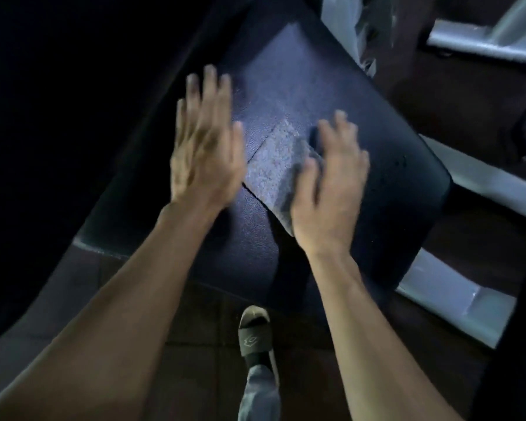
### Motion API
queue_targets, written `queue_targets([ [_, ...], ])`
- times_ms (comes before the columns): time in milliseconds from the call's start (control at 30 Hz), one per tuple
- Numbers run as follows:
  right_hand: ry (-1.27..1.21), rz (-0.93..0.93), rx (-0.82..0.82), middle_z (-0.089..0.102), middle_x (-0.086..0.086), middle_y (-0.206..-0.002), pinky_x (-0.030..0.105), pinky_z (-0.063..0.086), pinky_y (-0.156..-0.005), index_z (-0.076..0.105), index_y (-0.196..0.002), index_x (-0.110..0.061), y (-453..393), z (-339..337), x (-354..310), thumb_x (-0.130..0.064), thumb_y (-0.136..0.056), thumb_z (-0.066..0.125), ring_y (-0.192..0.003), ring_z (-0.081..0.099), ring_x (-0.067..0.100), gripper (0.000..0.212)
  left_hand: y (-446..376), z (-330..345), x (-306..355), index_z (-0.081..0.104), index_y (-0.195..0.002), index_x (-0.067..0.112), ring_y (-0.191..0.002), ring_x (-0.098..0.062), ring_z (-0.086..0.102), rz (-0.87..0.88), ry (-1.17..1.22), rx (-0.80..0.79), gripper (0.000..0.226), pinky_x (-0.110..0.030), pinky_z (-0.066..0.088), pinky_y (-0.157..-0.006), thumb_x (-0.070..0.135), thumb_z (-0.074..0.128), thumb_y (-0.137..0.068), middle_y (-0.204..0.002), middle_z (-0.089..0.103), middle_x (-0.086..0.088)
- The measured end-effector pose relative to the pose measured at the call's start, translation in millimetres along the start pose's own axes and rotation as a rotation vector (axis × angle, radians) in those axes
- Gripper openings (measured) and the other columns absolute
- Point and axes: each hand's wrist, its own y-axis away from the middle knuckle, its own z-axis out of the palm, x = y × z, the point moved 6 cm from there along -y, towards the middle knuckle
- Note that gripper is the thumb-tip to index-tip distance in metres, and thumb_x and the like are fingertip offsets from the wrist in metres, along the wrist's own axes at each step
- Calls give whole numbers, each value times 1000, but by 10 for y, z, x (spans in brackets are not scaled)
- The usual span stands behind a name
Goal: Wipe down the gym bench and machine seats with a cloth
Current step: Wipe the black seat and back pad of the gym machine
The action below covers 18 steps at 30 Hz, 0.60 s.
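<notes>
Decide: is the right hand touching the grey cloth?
Touching. Head view shows the right hand lying over the grey cloth's right edge, thumb on it.

The bench pad is showing dark grained vinyl with a slight sheen; the grey cloth is looking nubbly and matt; the frame is showing painted metal.

Sandal (strapped) on dark tiled floor

cloth on bench pad | between hands | foot on floor below
</notes>
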Motion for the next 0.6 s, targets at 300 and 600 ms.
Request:
queue_targets([
  [300,268,112,-155,12,-4,-170,41,8,-128,19,-161,-20,501,226,194,-34,-107,21,-158,3,13,56,53,121,-43,12,-164,7,-160,-33,4,101,-279,-35,63,-50,3,-130,31,26,-107,-174,5,-13],
  [600,271,877,171,-3,12,-170,39,-2,-128,1,-160,-3,153,-102,1095,-36,-107,16,-158,-3,25,64,206,444,376,9,-165,16,-161,-32,1,311,-344,-109,61,-53,7,-130,34,22,-109,-174,4,-9],
])
